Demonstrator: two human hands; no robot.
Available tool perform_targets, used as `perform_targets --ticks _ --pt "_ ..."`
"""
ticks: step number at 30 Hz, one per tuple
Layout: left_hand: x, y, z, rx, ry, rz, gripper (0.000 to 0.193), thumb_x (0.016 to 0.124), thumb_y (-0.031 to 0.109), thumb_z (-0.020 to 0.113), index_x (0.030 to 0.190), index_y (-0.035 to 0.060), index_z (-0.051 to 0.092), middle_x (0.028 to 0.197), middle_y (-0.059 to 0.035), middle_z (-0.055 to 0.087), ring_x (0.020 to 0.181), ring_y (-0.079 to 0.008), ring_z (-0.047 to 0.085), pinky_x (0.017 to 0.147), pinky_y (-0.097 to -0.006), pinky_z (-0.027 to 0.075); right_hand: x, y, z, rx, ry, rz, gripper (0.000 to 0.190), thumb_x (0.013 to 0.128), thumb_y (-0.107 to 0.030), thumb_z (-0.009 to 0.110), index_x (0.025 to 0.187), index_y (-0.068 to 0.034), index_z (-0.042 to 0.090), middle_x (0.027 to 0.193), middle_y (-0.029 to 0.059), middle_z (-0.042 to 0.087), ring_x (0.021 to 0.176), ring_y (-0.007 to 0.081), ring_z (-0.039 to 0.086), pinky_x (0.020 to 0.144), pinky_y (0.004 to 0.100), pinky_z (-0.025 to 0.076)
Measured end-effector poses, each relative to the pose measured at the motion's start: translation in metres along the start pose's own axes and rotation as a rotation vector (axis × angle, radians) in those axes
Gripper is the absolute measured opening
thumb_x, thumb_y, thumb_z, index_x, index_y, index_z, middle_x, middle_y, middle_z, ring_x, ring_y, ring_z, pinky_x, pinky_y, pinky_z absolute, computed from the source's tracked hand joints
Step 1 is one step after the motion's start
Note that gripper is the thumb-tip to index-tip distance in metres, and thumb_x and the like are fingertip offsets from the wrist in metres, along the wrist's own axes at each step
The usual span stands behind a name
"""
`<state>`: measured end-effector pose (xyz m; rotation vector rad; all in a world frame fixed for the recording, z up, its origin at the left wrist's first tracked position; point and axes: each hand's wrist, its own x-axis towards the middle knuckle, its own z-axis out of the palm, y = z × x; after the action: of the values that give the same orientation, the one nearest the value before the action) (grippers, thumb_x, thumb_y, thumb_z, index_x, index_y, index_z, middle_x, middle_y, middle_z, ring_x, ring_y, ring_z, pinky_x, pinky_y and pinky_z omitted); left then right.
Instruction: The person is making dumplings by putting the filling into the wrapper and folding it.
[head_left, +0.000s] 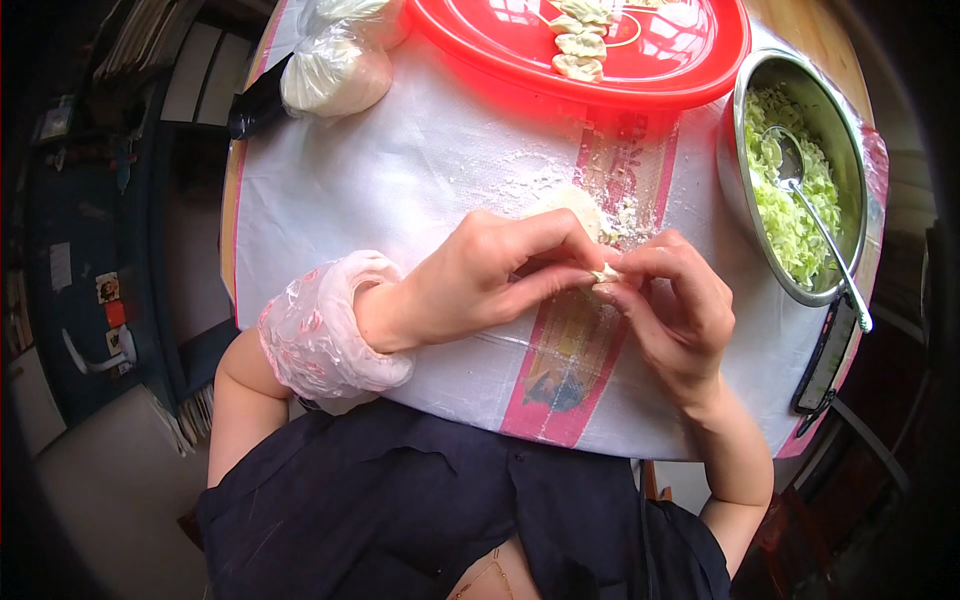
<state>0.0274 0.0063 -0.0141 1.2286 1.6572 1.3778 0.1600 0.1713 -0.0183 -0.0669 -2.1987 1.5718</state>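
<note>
My left hand (487, 274) and my right hand (675, 300) meet above the table, and their thumbs and forefingers pinch a small dumpling of pale dough (606, 276) between them. The fingers cover most of it. Just behind my fingers a round dough wrapper (574, 206) lies on the floured woven plastic sheet (337, 195), partly hidden by my left hand. Folded dumplings (579, 45) stand in a row on a red plastic tray (480, 56) at the far side. To the right is a steel bowl (731, 157) of chopped pale green vegetable (787, 217) with a metal spoon (825, 229) in it.
Knotted clear plastic bags (337, 71) with pale contents stand at the back left, beside a black object (259, 101). A black-framed object (825, 360) lies at the table's right edge, below the bowl. Shelves (97, 247) stand left of the table.
</note>
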Motion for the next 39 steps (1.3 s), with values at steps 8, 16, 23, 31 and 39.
perform_targets --ticks 8,16,23,31,39 --pt "-0.003 0.000 0.004 0.047 0.056 0.022 0.026 0.091 -0.003 0.065 0.114 -0.0011 0.054 0.087 -0.0116 0.071 0.088 -0.0177 0.073 0.070 -0.0249 0.055 0.001 0.001 -0.003 -0.072 -0.055 -0.036 0.023 0.073 0.009 0.076 0.094 0.002 0.068 0.078 0.0100 0.061 0.066 0.0170 0.059 0.057 0.0282 0.045" --pt "-0.003 -0.009 0.009 -0.048 0.088 0.067 0.030 0.096 -0.004 0.056 0.124 -0.0016 0.044 0.107 -0.0183 0.072 0.104 -0.0214 0.069 0.086 -0.0290 0.055 0.002 0.003 -0.005 -0.051 -0.030 -0.029 0.021 0.074 0.012 0.073 0.092 0.003 0.068 0.079 0.0104 0.061 0.068 0.0177 0.059 0.058 0.0275 0.046" --pt "-0.003 0.003 0.003 -0.047 0.029 -0.019 0.027 0.096 -0.002 0.057 0.122 -0.0015 0.048 0.105 -0.0177 0.072 0.101 -0.0180 0.069 0.083 -0.0266 0.055 0.000 0.001 -0.003 0.023 -0.003 0.001 0.020 0.074 0.012 0.074 0.090 0.002 0.066 0.077 0.0097 0.059 0.067 0.0175 0.059 0.058 0.0273 0.045" --pt "-0.004 0.002 0.008 0.150 0.052 0.091 0.030 0.092 -0.002 0.063 0.119 -0.0021 0.050 0.100 -0.0192 0.072 0.094 -0.0252 0.073 0.077 -0.0294 0.058 0.001 0.000 -0.002 -0.086 -0.067 -0.102 0.021 0.073 0.010 0.075 0.089 0.002 0.066 0.075 0.0096 0.058 0.065 0.0174 0.058 0.057 0.0280 0.044" --pt "-0.005 -0.001 0.007 0.185 0.043 0.146 0.037 0.092 -0.005 0.061 0.124 -0.0027 0.042 0.099 -0.0183 0.071 0.091 -0.0262 0.073 0.073 -0.0312 0.057 -0.001 0.002 -0.002 -0.085 -0.078 0.003 0.025 0.075 0.009 0.074 0.098 0.001 0.069 0.076 0.0089 0.058 0.064 0.0171 0.057 0.056 0.0279 0.044"
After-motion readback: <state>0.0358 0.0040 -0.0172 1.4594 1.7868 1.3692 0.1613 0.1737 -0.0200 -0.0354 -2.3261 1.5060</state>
